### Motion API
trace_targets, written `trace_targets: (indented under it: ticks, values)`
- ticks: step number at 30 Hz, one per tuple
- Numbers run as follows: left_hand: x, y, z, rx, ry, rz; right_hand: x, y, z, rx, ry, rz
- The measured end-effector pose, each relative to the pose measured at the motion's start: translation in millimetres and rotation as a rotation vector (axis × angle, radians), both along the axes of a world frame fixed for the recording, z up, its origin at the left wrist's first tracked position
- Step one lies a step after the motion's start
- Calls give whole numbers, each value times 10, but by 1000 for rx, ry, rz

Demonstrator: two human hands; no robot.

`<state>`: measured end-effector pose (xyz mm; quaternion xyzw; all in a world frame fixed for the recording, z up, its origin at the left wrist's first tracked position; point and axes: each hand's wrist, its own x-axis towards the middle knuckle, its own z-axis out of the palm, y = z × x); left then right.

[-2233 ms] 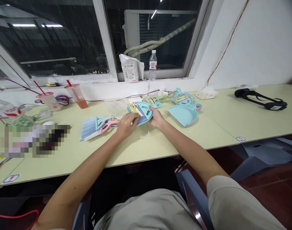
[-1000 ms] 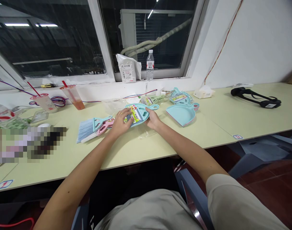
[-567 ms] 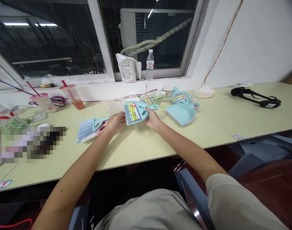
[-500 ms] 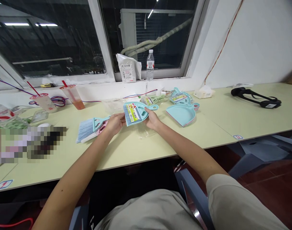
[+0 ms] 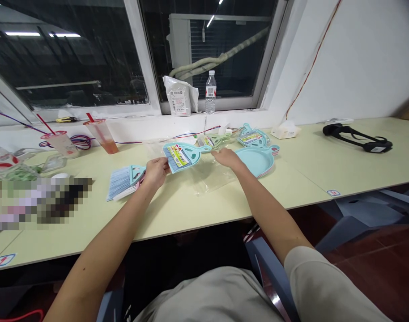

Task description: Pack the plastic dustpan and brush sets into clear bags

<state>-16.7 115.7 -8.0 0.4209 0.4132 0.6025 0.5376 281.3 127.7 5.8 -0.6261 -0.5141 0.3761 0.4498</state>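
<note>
Well to the left of the left hand, on the pale surface [image 5: 187,210], a clear bottle with a red and white label [image 5: 2,162] lies partly cut off by the edge of view, and a cup with a red straw [image 5: 64,144] leans near coiled wires [image 5: 82,141]; a second cup [image 5: 105,137], with some orange drink in it, stands nearer the hand, beyond it and to its left. Just left of the left hand lies a light-blue brush [image 5: 119,181], resting over a white-bristled brush [image 5: 126,192] whose pink handle is mostly hidden. The left hand [image 5: 157,173] is closed on the bristle end of a light-blue brush-and-dustpan set [image 5: 184,156], which sits between the two hands, label up, its handle pointing to the right hand. Beyond this set are a white parcel [image 5: 179,99] and a water bottle [image 5: 210,94], both at the window. Clear plastic film [image 5: 204,179] spreads below and left of the right hand [image 5: 224,156], whose fingers are drawn together at the handle's end; whether they grip the handle or the film cannot be told. Just beyond the right hand lies a green set [image 5: 218,140]; to its right are stacked dustpans [image 5: 260,160], the top one light blue, with a wrapped blue set [image 5: 253,137] behind them. Farther right come a tissue pack [image 5: 285,130] and a black strapped device [image 5: 357,137].
</note>
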Motion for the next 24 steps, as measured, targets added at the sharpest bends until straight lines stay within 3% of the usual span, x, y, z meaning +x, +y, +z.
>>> trace_targets:
  ticks: [3,6,10,20,24]
  values:
    - [4,-1,2,-1,-3,31,-57,-124,124,-200,-638,70]
    - [5,-2,4,0,-4,39,-121,-208,213,-288,-908,219]
    - [6,-5,-1,13,-3,34,-141,-199,193,-294,-946,305]
    - [4,2,-19,16,-16,45,-84,-43,57,-288,-1004,170]
    - [4,11,-15,23,-28,63,-58,17,23,-258,-895,209]
